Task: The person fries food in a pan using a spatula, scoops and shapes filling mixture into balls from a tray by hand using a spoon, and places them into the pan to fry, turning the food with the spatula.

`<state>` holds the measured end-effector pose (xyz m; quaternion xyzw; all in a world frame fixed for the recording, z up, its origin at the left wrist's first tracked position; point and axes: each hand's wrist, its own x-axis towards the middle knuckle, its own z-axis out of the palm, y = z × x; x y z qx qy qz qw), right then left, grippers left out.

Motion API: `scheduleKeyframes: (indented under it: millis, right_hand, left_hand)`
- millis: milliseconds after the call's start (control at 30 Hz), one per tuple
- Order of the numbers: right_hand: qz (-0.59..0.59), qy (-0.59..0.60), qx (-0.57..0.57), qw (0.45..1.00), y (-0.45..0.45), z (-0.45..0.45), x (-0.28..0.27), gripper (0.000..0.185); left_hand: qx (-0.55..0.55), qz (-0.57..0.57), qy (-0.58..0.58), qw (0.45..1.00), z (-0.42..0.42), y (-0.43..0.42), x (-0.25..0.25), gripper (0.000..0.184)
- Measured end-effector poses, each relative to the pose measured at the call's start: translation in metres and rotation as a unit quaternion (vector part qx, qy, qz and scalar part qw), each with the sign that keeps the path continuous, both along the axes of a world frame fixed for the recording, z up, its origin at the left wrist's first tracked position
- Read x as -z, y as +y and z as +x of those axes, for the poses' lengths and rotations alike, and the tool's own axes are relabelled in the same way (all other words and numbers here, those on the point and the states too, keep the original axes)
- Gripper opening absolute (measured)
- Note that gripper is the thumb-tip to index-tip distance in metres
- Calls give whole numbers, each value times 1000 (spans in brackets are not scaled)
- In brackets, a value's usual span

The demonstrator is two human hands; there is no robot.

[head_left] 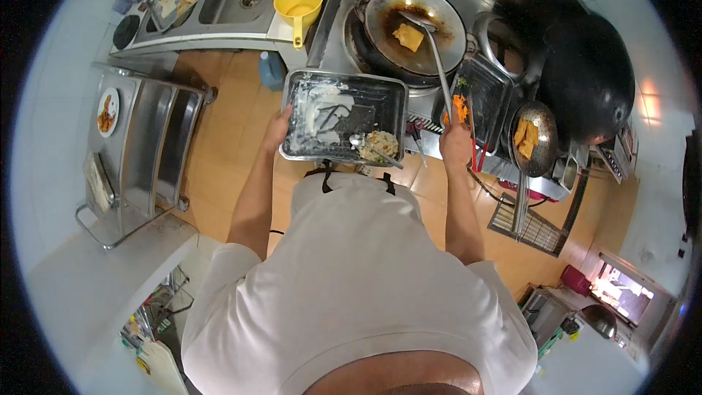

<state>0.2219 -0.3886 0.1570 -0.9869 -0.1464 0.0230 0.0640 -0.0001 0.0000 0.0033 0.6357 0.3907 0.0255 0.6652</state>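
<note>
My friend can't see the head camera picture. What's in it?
A person's right hand holds a long utensil in a pan with a golden piece of food; the left hand holds a metal tray with white smears.

The left hand (277, 130) is gripping a tray (376, 99); the right hand (457, 146) is holding a utensil (440, 66) reaching into a wok (455, 33).

I see soft, even light, warm glare on the right wall (647, 107), and edges bowing into black corners.
</note>
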Motion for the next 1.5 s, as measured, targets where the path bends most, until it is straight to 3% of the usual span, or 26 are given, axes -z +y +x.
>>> scheduleKeyframes:
  millis: [67,167,200,300,367,400,433,500,533,600,700,767,800,900,1067,1333,1367,1433,1500]
  right_hand:
    - [-5,17,15,1000,8,3,3,53]
    - [-18,31,21,999,13,6,13,54]
    - [-16,29,20,999,13,3,18,54]
    - [14,6,10,1000,13,6,37,54]
    - [65,-1,8,998,19,15,40,46]
    - [55,-61,-43,996,12,19,54,45]
    - [66,7,-25,997,16,4,48,51]
    - [77,-25,-74,994,4,24,71,48]
    - [34,36,-4,999,9,9,66,49]
    - [22,-27,-62,997,8,21,72,50]
    - [-10,-38,-52,998,4,29,80,56]
    - [1,-23,-42,999,17,20,66,59]
    - [25,51,-9,998,18,25,61,63]
    - [-40,-89,-76,992,24,24,54,68]
    - [16,-210,-172,962,71,8,30,55]
    - [194,-144,-187,952,93,-57,18,53]
    - [156,-121,-168,966,89,-71,12,49]
    - [232,-125,-232,936,72,-96,21,47]
    - [204,-98,-215,950,47,-129,24,40]
  left_hand:
    - [9,19,38,999,4,-5,-30,63]
    - [-20,-11,48,999,6,-6,-23,62]
    - [-20,17,23,999,4,-15,-57,61]
    - [-13,-46,-11,999,-1,-3,7,60]
    - [1,-22,8,1000,10,-2,-14,58]
    - [7,-12,23,1000,12,-1,-29,58]
    - [-2,18,28,999,-2,-5,-35,58]
    - [-15,85,11,996,9,-5,-38,58]
    - [-22,53,20,998,-6,-11,-38,58]
    - [-34,0,4,999,3,-6,-34,58]
    - [54,29,59,996,1,2,-37,63]
    - [55,38,78,995,-4,1,-39,62]
    - [56,45,83,994,-2,2,-39,61]
    - [27,62,48,997,-5,1,-40,60]
    - [35,57,60,996,-4,-1,-34,58]
    - [19,93,45,994,-4,-6,-18,60]
    - [12,98,37,994,-2,-7,-10,61]
    - [18,90,43,995,-3,-8,-13,62]
    - [41,66,70,995,-1,-3,-23,63]
